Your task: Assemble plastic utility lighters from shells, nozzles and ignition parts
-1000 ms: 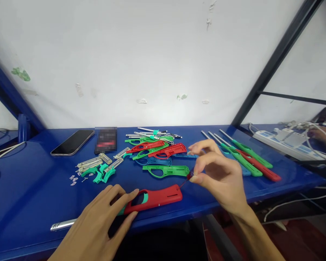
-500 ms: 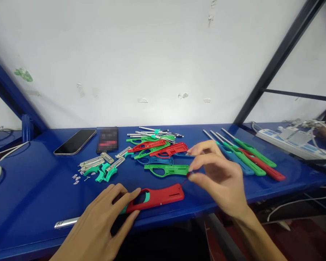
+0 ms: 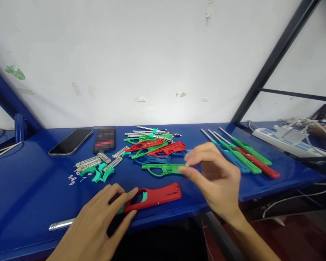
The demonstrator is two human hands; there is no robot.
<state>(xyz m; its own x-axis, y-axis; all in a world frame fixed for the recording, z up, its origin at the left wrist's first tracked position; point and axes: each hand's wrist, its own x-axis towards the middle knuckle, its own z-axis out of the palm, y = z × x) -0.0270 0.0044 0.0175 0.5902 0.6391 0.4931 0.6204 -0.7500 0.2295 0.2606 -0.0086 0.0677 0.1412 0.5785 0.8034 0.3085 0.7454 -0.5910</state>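
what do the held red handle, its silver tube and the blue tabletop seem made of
Red handle: likely satin plastic, given its even colour. Silver tube: probably shiny metal, given bright reflections. Blue tabletop: glossy, perhaps painted, as it reflects light; base material unclear.

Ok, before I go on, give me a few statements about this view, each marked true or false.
1. The left hand holds the red lighter in front. True.
2. The right hand lies flat. False: the right hand pinches a slim tool by that lighter's end.
3. Four lighters with metal rods lie together on the right. True.
4. The phone is on the right. False: the phone is on the left.
5. Teal pieces lie beside clear plastic parts. True.
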